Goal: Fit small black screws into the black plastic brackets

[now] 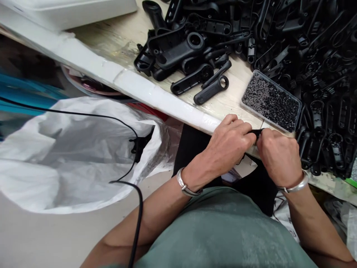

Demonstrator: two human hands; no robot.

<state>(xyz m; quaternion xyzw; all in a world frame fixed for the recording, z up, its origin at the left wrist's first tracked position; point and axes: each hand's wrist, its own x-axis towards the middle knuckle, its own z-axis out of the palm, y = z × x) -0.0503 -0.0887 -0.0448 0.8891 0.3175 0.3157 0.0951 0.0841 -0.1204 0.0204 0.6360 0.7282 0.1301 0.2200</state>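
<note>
At the table's edge my left hand (232, 143) and my right hand (279, 156) are both closed on one black plastic part (257, 131). Only a short stretch of it shows between them; its full shape is hidden by my fingers. Just beyond my hands lies a clear plastic box (272, 100) filled with tiny grey and black pieces. Past my left hand, a black plastic arm with a ring-shaped end (211, 90) rests on the table near several similar ones.
A large heap of black plastic parts (279, 33) covers the far and right side of the table (111, 35). White padding (139, 91) runs along its front edge. Below left stands an open white sack (69, 156), with a black cable (139, 208) crossing it. A white container (75, 13) sits far left.
</note>
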